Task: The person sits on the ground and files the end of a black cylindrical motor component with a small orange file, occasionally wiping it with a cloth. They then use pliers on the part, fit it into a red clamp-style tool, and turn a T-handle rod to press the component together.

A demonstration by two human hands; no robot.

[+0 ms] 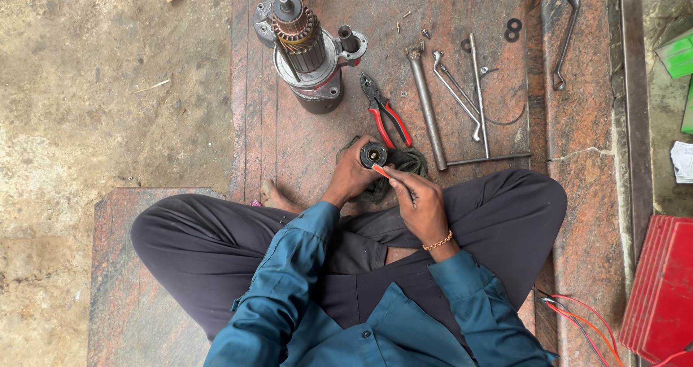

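Observation:
I sit cross-legged on a reddish stone slab [462, 13]. My left hand [351, 174] grips a small round metal part [373, 154] with a hollow centre, held up in front of my knees. My right hand [419, 202] holds a thin tool with an orange tip [381, 171], and that tip touches the lower edge of the round part. A dark rag [406, 162] lies just behind both hands. Beyond it stands a motor assembly with an exposed copper-wound armature [307, 46].
Red-handled pliers [385, 111] lie beside the motor. To the right lie a long metal bar [427, 107], bent rods and spanners [465, 93], small screws [415, 22] and another spanner [565, 38]. A red box [660, 287] and red wires [585, 320] sit at right.

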